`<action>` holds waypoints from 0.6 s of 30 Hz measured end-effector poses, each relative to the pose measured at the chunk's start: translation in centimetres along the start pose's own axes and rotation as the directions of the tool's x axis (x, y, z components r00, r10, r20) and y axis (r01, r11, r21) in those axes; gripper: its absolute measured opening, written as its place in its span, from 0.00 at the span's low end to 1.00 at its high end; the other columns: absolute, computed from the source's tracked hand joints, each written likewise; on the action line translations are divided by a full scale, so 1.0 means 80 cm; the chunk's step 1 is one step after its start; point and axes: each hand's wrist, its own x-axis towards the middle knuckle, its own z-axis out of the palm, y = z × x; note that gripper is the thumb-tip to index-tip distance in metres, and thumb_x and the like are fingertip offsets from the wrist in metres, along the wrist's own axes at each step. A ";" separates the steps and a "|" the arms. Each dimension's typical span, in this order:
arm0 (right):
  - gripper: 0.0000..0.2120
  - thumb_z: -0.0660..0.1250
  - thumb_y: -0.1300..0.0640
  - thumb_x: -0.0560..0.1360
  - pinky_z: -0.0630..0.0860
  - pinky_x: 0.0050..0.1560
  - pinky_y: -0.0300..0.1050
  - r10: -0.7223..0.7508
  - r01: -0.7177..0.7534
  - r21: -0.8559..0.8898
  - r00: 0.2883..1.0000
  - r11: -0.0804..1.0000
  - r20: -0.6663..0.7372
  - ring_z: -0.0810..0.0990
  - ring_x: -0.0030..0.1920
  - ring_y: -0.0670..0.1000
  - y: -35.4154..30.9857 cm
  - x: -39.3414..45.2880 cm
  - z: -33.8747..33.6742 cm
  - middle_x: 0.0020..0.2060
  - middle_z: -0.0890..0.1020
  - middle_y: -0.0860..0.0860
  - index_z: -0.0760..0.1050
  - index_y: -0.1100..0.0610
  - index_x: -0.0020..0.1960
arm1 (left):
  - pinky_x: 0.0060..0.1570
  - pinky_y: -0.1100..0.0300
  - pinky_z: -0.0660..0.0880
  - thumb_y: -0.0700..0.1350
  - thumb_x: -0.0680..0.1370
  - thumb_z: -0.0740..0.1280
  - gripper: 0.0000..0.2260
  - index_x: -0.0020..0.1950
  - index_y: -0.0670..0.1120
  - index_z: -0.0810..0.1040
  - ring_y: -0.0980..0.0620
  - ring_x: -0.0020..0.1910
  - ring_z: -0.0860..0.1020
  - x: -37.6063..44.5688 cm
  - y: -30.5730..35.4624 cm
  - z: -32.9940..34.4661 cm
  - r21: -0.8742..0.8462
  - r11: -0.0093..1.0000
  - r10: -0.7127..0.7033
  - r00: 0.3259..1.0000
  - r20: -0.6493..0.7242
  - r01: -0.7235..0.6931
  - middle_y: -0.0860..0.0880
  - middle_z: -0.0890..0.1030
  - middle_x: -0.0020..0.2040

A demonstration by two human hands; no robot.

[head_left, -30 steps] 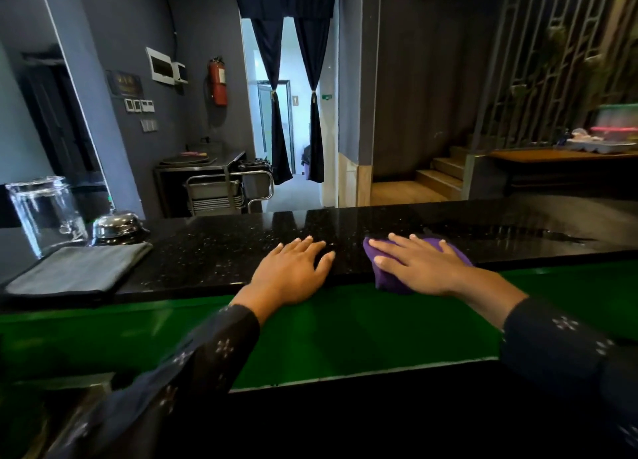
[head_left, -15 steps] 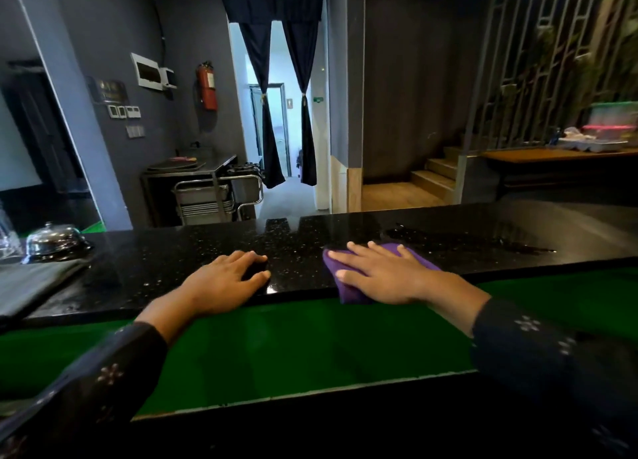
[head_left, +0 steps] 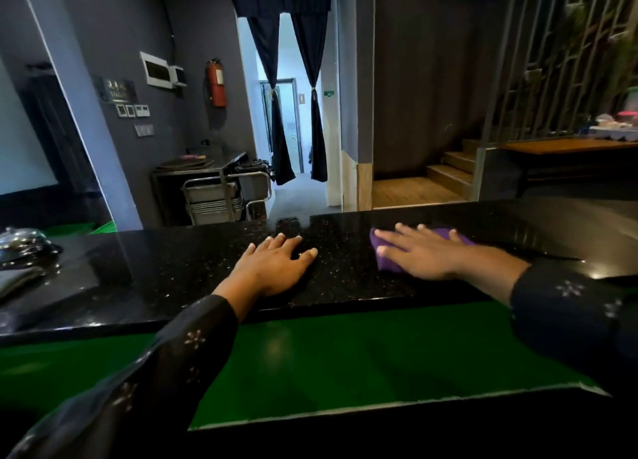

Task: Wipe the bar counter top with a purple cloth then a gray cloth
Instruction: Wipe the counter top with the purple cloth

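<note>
Right hand (head_left: 419, 256): fingers straight and spread, palm down, pressing the purple cloth (head_left: 386, 261) flat on the counter (head_left: 172, 275); no pinch, the grip is an open-palm press. The fingertips point toward 10 o'clock. The purple cloth lies under the palm, at about 2 o'clock from the frame centre, showing only at the thumb side and past the fingers toward 1 o'clock; its long axis appears to run roughly 9 to 3 o'clock, along the counter. It looks soft, crumpled and plain violet, and most of it is hidden.

Left hand (head_left: 276, 265): fingers straight, slightly spread, palm resting flat on the bare counter, holding nothing, fingertips toward 1 o'clock, well apart from the cloth.

The counter is glossy black speckled stone. At its 9 o'clock end lies a gray cloth (head_left: 15, 279), partly cut off by the frame edge, with a metal dome bell (head_left: 20, 241) just behind it.
</note>
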 end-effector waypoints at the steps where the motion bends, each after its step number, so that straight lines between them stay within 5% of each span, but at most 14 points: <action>1: 0.27 0.42 0.32 0.77 0.39 0.70 0.71 0.035 -0.035 0.019 0.999 0.999 0.007 0.43 0.78 0.57 0.007 0.016 -0.005 0.78 0.44 0.45 0.44 0.33 0.75 | 0.73 0.46 0.44 0.66 0.78 0.46 0.30 0.77 0.55 0.53 0.48 0.77 0.49 0.003 0.000 0.001 0.005 1.000 0.000 1.000 0.001 0.000 0.47 0.52 0.79; 7: 0.32 0.44 0.29 0.75 0.41 0.69 0.75 0.131 -0.131 0.025 0.991 0.991 0.009 0.43 0.77 0.64 -0.037 0.130 -0.021 0.79 0.44 0.52 0.45 0.36 0.76 | 0.74 0.48 0.43 0.65 0.78 0.47 0.29 0.77 0.56 0.53 0.49 0.77 0.49 0.005 0.002 0.001 -0.016 1.000 -0.001 1.000 -0.006 0.001 0.49 0.51 0.79; 14: 0.31 0.43 0.30 0.76 0.40 0.69 0.74 -0.163 0.165 -0.037 0.985 0.986 0.059 0.42 0.77 0.62 -0.113 0.149 -0.010 0.79 0.44 0.49 0.44 0.36 0.77 | 0.74 0.50 0.45 0.61 0.80 0.49 0.28 0.77 0.51 0.53 0.51 0.77 0.51 0.010 0.000 -0.003 -0.019 1.000 -0.022 1.000 0.003 0.022 0.49 0.52 0.78; 18: 0.31 0.45 0.31 0.77 0.43 0.72 0.70 -0.099 0.097 0.047 0.995 0.994 0.032 0.45 0.77 0.61 -0.055 0.150 -0.022 0.79 0.48 0.50 0.47 0.39 0.77 | 0.74 0.51 0.44 0.62 0.79 0.49 0.29 0.77 0.51 0.53 0.51 0.77 0.50 0.004 0.000 -0.004 -0.022 1.000 -0.010 1.000 0.014 0.010 0.49 0.51 0.79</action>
